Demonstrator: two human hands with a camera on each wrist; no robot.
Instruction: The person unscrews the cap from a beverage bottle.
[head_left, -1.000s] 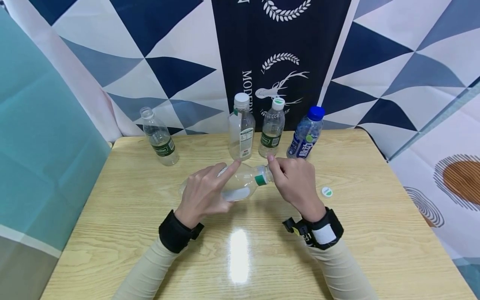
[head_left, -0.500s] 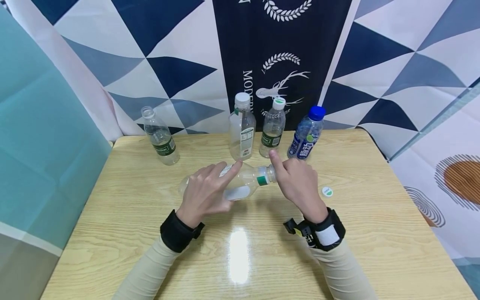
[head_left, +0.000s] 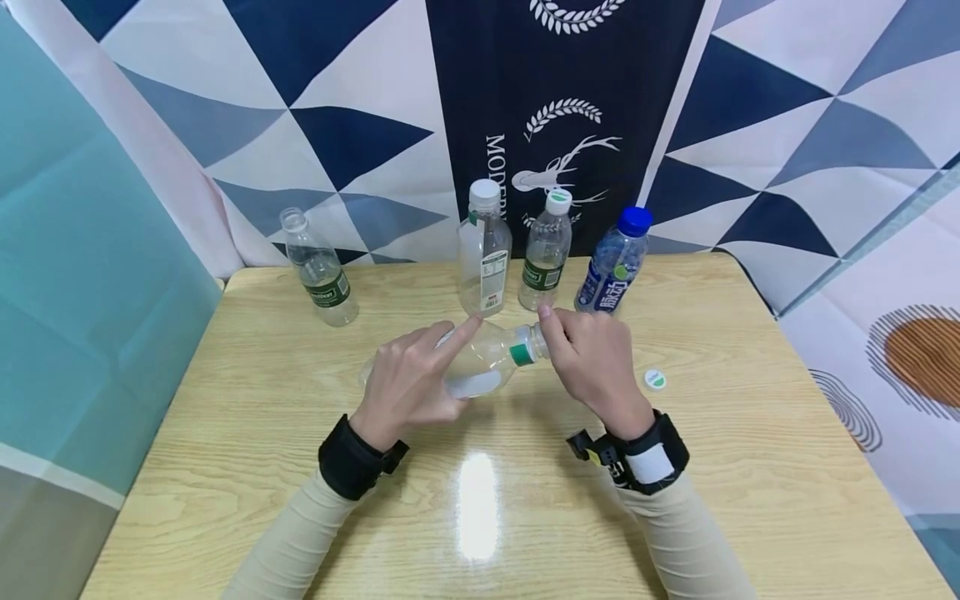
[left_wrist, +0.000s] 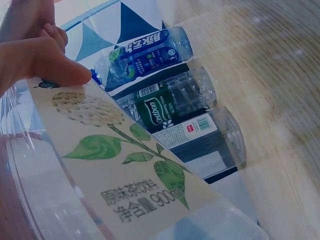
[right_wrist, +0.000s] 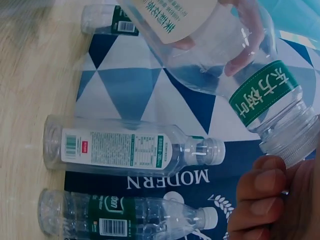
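A large clear bottle with a green neck band [head_left: 521, 354] lies sideways in the air above the table. My left hand [head_left: 408, 375] grips its body from above, index finger extended along it. In the left wrist view its cream label [left_wrist: 130, 155] shows a plant drawing and "900". At the mouth end, my right hand [head_left: 592, 358] holds on with curled fingers, thumb uppermost. The right wrist view shows those fingers [right_wrist: 260, 195] against the ribbed mouth end [right_wrist: 295, 147]; whether a cap is on it I cannot tell. A loose white-and-green cap [head_left: 655, 379] lies right of my right hand.
Behind the hands stand a square bottle with a white cap [head_left: 485, 258], a small green-labelled bottle [head_left: 545, 258] and a blue-capped bottle [head_left: 613, 267]. An uncapped green-labelled bottle [head_left: 322, 279] stands at the back left. A patterned cloth [head_left: 360, 142] hangs behind the table.
Half a second ago my right hand sat slightly farther right with its thumb raised more; it has rolled back onto the mouth end. The left hand keeps its hold.
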